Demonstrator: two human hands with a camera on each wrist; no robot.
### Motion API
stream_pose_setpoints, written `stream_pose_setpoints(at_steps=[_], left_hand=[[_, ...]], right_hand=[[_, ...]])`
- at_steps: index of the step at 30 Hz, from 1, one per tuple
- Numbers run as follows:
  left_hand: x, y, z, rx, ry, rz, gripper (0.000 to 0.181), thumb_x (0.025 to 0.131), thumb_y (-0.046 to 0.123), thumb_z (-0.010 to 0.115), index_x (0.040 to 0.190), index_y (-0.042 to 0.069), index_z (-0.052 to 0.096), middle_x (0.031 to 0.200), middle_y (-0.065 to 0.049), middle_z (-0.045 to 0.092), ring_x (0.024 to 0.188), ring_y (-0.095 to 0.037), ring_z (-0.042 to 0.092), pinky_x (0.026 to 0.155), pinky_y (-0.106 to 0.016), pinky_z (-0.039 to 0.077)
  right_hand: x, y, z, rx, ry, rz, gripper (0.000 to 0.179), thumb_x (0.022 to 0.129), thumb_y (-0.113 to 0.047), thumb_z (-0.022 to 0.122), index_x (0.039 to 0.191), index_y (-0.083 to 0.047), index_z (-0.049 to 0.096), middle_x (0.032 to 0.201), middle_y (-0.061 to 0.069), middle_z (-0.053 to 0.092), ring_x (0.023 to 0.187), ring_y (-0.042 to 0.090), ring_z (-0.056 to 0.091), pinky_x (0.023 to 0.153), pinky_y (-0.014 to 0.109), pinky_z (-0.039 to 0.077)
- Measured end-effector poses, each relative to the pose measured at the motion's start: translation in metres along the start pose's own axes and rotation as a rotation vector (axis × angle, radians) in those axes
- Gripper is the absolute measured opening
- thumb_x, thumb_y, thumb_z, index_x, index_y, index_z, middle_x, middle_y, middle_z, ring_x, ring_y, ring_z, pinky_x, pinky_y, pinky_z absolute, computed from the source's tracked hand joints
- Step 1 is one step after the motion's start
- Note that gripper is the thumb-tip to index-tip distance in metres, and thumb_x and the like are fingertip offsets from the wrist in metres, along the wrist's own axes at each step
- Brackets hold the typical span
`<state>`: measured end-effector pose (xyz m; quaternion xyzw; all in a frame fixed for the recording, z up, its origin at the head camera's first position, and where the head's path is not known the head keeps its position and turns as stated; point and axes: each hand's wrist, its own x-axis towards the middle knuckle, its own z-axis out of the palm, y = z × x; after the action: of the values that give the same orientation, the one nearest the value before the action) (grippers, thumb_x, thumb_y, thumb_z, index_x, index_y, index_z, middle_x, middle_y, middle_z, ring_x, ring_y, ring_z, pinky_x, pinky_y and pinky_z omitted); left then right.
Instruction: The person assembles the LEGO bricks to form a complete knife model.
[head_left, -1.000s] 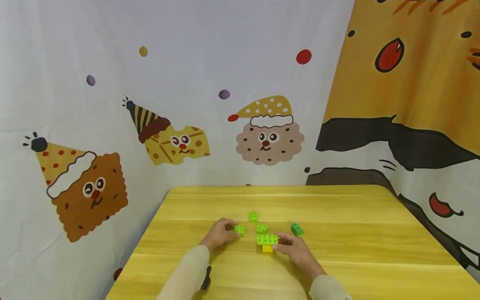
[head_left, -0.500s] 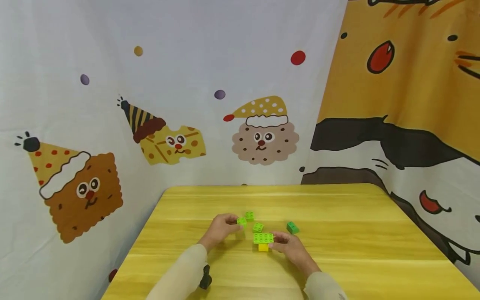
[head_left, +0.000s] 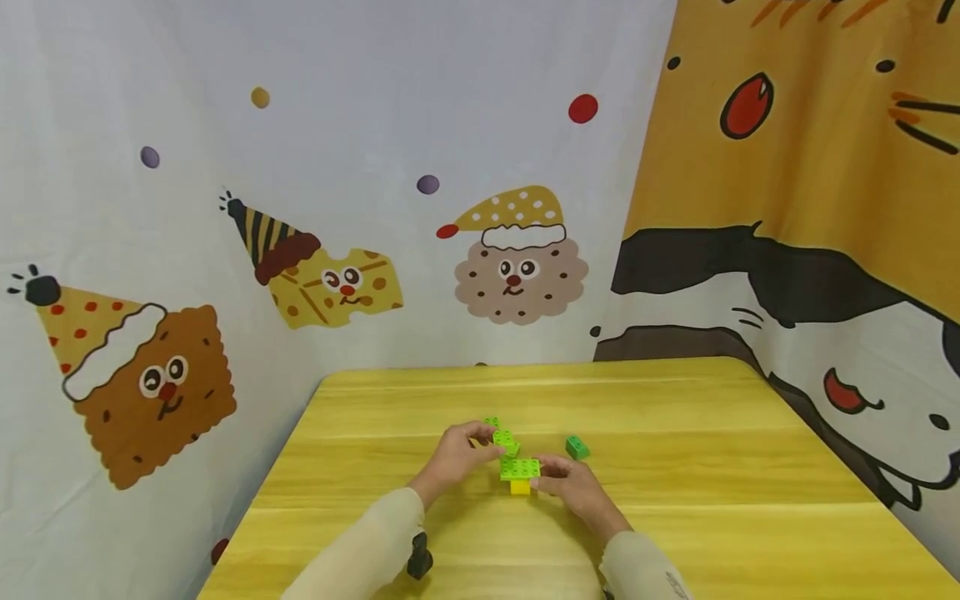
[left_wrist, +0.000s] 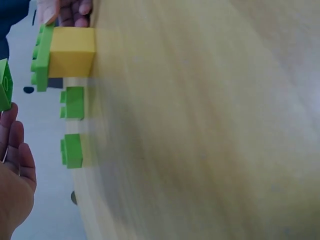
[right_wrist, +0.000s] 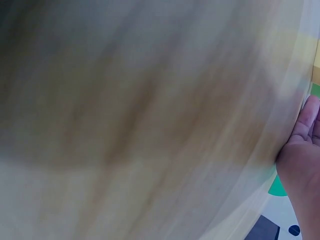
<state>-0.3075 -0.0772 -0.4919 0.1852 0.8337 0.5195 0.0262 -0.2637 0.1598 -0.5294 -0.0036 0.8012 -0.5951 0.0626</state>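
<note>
My left hand (head_left: 459, 454) pinches a small light green building brick (head_left: 502, 437) between thumb and fingers, above the table. In the left wrist view that brick (left_wrist: 6, 85) is cut off by the frame edge. My right hand (head_left: 577, 486) holds the right end of a stack: a long light green brick (head_left: 520, 469) on top of a yellow block (head_left: 520, 487). The left wrist view shows the stack from the side, with the yellow block (left_wrist: 72, 51) under the long brick. Two small light green bricks (left_wrist: 75, 103) (left_wrist: 73, 150) lie beyond it, partly hidden in the head view.
A dark green brick (head_left: 577, 447) lies behind the right hand on the wood-grain table (head_left: 675, 433). A black object (head_left: 419, 557) is at the left sleeve. A printed cloth (head_left: 360, 125) hangs behind the table.
The left hand has lifted its small brick off the table and moved it rightward, nearer the stack. The right hand keeps its hold on the stack. The head view has shifted slightly.
</note>
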Motion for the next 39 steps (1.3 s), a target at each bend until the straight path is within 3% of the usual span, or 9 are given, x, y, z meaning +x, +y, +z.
stream_pose_setpoints(at_steps=[5, 11, 19, 29, 34, 39], left_hand=[[-0.001, -0.003, 0.003, 0.028, -0.003, 0.021, 0.032, 0.088, 0.036, 0.077, 0.113, 0.015, 0.071, 0.102, 0.006, 0.065, 0.097, -0.017, 0.057, 0.081, -0.035, 0.047], [-0.002, -0.005, 0.009, 0.046, -0.043, 0.061, 0.037, 0.087, 0.037, 0.078, 0.114, 0.013, 0.071, 0.103, 0.006, 0.064, 0.1, -0.024, 0.059, 0.081, -0.035, 0.047], [-0.002, -0.005, 0.014, 0.073, -0.057, 0.041, 0.033, 0.084, 0.034, 0.081, 0.111, 0.017, 0.073, 0.1, 0.01, 0.062, 0.101, -0.026, 0.059, 0.079, -0.032, 0.046], [-0.002, -0.005, 0.019, 0.101, -0.099, 0.069, 0.029, 0.084, 0.031, 0.081, 0.109, 0.02, 0.074, 0.101, 0.011, 0.062, 0.099, -0.02, 0.057, 0.078, -0.03, 0.047], [-0.005, -0.006, 0.022, 0.06, -0.115, 0.078, 0.031, 0.087, 0.029, 0.079, 0.114, 0.017, 0.072, 0.103, 0.008, 0.062, 0.098, -0.017, 0.057, 0.078, -0.031, 0.048], [-0.006, -0.009, 0.025, -0.004, -0.118, 0.045, 0.029, 0.088, 0.03, 0.077, 0.114, 0.019, 0.072, 0.104, 0.007, 0.062, 0.1, -0.022, 0.057, 0.079, -0.031, 0.047]], right_hand=[[0.002, -0.003, 0.002, 0.002, 0.001, -0.005, 0.049, 0.083, -0.025, 0.082, 0.127, -0.007, 0.067, 0.114, 0.007, 0.064, 0.105, 0.023, 0.059, 0.091, 0.044, 0.049], [0.004, -0.004, 0.002, 0.01, 0.001, -0.014, 0.048, 0.084, -0.025, 0.082, 0.126, -0.007, 0.068, 0.113, 0.007, 0.064, 0.104, 0.023, 0.058, 0.09, 0.043, 0.05], [0.005, -0.006, 0.004, 0.022, -0.01, -0.035, 0.045, 0.084, -0.024, 0.081, 0.123, -0.006, 0.069, 0.111, 0.007, 0.066, 0.102, 0.023, 0.059, 0.088, 0.042, 0.051], [0.001, -0.005, 0.003, -0.007, 0.001, -0.018, 0.047, 0.084, -0.025, 0.081, 0.126, -0.007, 0.067, 0.112, 0.007, 0.065, 0.104, 0.024, 0.059, 0.091, 0.046, 0.049], [-0.001, -0.003, 0.003, -0.018, 0.013, -0.006, 0.048, 0.084, -0.024, 0.081, 0.126, -0.007, 0.067, 0.112, 0.007, 0.066, 0.104, 0.024, 0.059, 0.091, 0.046, 0.05], [-0.002, -0.003, 0.003, -0.013, 0.014, -0.014, 0.046, 0.084, -0.022, 0.081, 0.125, -0.007, 0.068, 0.113, 0.007, 0.065, 0.105, 0.024, 0.059, 0.092, 0.047, 0.049]])
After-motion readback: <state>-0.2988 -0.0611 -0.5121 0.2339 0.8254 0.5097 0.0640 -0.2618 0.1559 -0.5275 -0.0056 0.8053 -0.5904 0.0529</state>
